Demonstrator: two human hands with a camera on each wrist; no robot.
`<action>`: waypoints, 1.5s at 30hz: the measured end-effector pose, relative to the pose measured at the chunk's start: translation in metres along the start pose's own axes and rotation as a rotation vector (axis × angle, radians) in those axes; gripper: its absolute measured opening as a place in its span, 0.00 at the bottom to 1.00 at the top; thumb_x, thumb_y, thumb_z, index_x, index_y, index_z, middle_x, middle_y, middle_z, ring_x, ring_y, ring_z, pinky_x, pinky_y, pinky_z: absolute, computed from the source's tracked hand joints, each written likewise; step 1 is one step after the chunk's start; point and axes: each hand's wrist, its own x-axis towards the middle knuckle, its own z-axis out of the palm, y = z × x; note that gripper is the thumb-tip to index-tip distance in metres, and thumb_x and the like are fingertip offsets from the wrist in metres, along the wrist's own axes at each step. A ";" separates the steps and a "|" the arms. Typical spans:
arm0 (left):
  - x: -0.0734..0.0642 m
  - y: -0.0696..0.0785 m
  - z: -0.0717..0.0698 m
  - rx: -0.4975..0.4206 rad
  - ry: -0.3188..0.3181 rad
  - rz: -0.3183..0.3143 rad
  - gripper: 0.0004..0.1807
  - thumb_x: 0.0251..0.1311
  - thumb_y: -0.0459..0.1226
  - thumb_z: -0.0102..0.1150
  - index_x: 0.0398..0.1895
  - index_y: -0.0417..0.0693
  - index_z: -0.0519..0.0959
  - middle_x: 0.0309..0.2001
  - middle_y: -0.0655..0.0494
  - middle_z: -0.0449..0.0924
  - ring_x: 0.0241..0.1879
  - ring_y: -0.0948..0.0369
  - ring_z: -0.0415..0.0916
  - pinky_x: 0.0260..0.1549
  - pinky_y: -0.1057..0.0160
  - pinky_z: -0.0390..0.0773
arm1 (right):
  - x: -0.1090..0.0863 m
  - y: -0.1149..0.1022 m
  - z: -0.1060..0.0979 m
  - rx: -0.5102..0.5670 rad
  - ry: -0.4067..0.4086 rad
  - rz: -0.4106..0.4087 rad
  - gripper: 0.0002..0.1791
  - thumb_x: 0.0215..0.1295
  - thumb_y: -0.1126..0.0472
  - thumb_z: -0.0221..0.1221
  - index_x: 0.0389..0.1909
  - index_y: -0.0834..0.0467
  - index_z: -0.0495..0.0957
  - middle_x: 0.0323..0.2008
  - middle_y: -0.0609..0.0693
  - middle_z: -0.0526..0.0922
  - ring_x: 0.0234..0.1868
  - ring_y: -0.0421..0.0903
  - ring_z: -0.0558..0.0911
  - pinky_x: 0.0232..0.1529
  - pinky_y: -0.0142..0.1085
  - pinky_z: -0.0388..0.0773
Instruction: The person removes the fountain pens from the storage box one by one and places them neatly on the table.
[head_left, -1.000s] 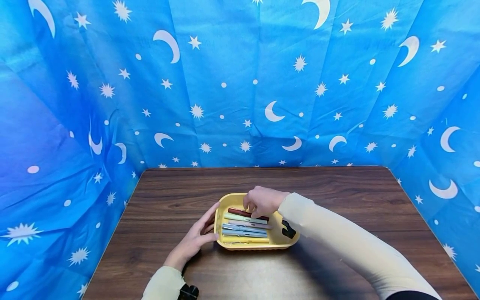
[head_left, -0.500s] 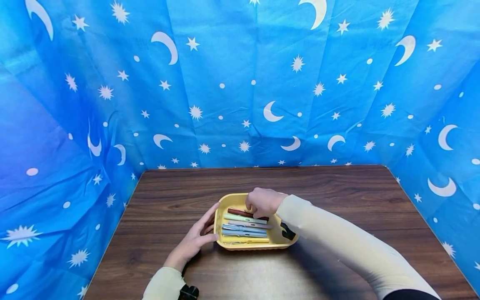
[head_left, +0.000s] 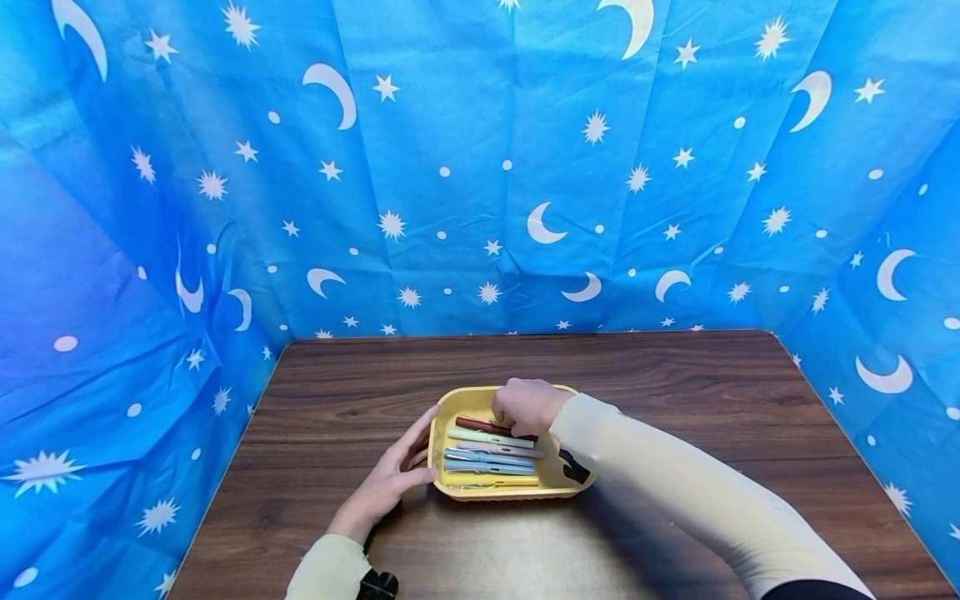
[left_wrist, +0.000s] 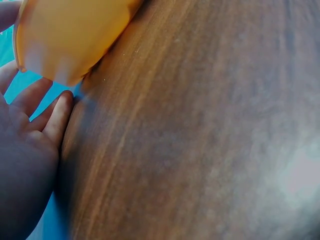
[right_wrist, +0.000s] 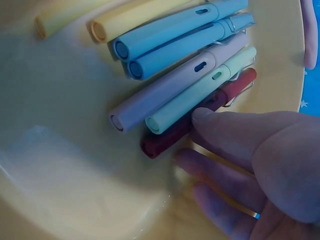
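A yellow plastic basket (head_left: 551, 479) stands on the table, with capped pens lying side by side in it. My left hand (head_left: 386, 479) rests against its left end, fingers spread and fairly straight along the wall, thumb at the rim. My right hand (head_left: 527, 406) reaches in at the back and pinches the dark red pen (right_wrist: 167, 139) between thumb and fingers. Beside that pen lie a mint green pen (right_wrist: 187, 100), a lilac pen (right_wrist: 160, 89), two blue pens (right_wrist: 172, 52) and yellow pens (right_wrist: 120, 25). The fingertips behind the red pen are partly hidden.
The dark wood table (head_left: 337, 392) extends around the basket on every side. Blue cloth (head_left: 465, 208) printed with white moons and stars hangs behind the table and along both sides. Black wrist straps (head_left: 377, 583) show at the sleeves.
My right hand has shifted slightly right and closed in on the dark red pen. The left hand, basket and pens have stayed in place.
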 end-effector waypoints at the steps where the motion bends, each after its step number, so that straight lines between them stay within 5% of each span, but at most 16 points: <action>1: 0.000 0.000 0.000 0.001 -0.001 0.001 0.48 0.69 0.28 0.59 0.87 0.56 0.48 0.83 0.40 0.52 0.79 0.39 0.54 0.68 0.71 0.68 | 0.000 0.000 0.000 -0.005 0.003 0.003 0.11 0.64 0.70 0.70 0.26 0.53 0.82 0.18 0.42 0.65 0.23 0.41 0.66 0.24 0.31 0.61; 24: -0.001 0.003 0.000 0.007 0.018 -0.032 0.48 0.69 0.28 0.60 0.87 0.61 0.50 0.83 0.44 0.52 0.80 0.42 0.53 0.69 0.71 0.68 | -0.005 -0.006 0.008 -0.115 0.024 0.070 0.14 0.67 0.64 0.70 0.23 0.50 0.78 0.21 0.42 0.75 0.24 0.41 0.70 0.27 0.32 0.69; 33: -0.002 0.002 0.000 0.026 0.020 -0.035 0.47 0.70 0.29 0.60 0.87 0.62 0.50 0.83 0.43 0.52 0.80 0.41 0.53 0.68 0.72 0.68 | -0.010 -0.005 0.010 -0.048 0.050 0.055 0.16 0.67 0.68 0.65 0.22 0.51 0.77 0.20 0.42 0.73 0.23 0.40 0.68 0.25 0.31 0.66; 45: -0.001 0.003 0.001 0.023 0.021 -0.036 0.48 0.69 0.29 0.60 0.87 0.63 0.50 0.84 0.46 0.52 0.81 0.43 0.52 0.68 0.73 0.66 | -0.020 -0.002 0.015 0.056 0.195 0.054 0.15 0.67 0.68 0.64 0.20 0.54 0.81 0.18 0.42 0.73 0.21 0.40 0.68 0.23 0.31 0.65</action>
